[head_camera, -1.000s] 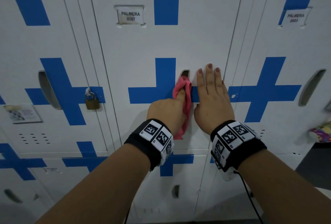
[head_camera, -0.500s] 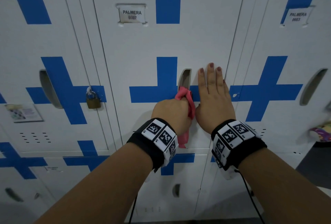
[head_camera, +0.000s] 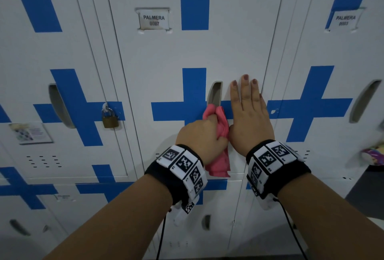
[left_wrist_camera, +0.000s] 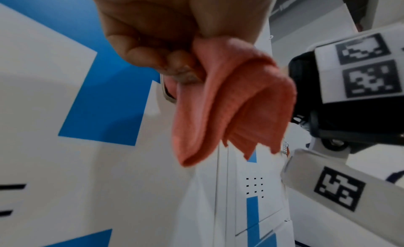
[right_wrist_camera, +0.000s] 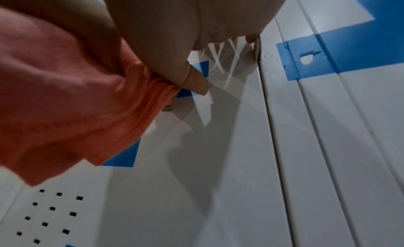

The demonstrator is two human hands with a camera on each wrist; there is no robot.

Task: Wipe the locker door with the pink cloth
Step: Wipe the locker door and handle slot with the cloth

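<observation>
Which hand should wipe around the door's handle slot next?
Left. The left hand already grips the pink cloth just below the handle slot; the right hand lies flat on the locker door.

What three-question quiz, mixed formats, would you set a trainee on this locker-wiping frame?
1. True or false: the right hand lies flat on the locker door.
2. Which hand grips the pink cloth?
3. The padlock hangs on: A) the door being wiped, B) the locker to its left, C) the locker to its right.

Key: 1 true; 2 the left hand; 3 B.
</observation>
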